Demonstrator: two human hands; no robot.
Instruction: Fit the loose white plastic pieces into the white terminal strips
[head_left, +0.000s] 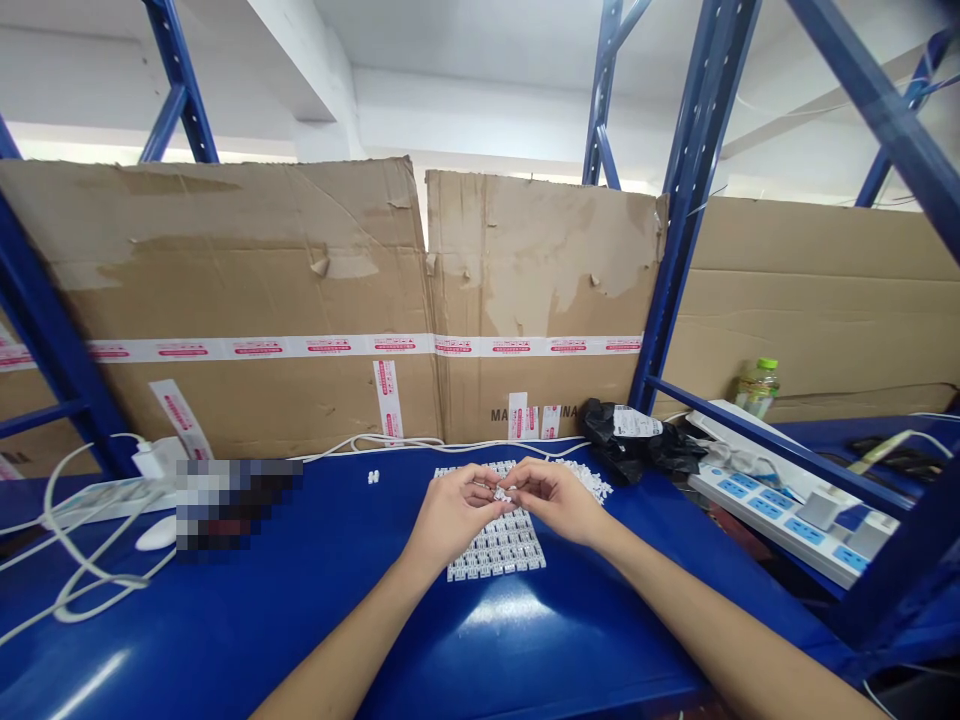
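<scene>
My left hand (457, 515) and my right hand (559, 497) meet in the middle of the blue table. Between their fingertips is a small white plastic piece (504, 494), pinched from both sides; its exact kind is too small to tell. Under the hands lies a panel of small white pieces in rows (499, 555), partly hidden by the fingers. Just beyond my right hand is a loose heap of small white pieces (592, 482). A pair of white pieces (373, 477) lies apart, left of the panel.
Cardboard sheets (285, 300) stand behind the table, between blue rack posts (686, 200). A black plastic bag (626, 445) lies at the back right, near a white power strip (772, 505) and a bottle (757, 388). White cables (82, 565) loop at the left.
</scene>
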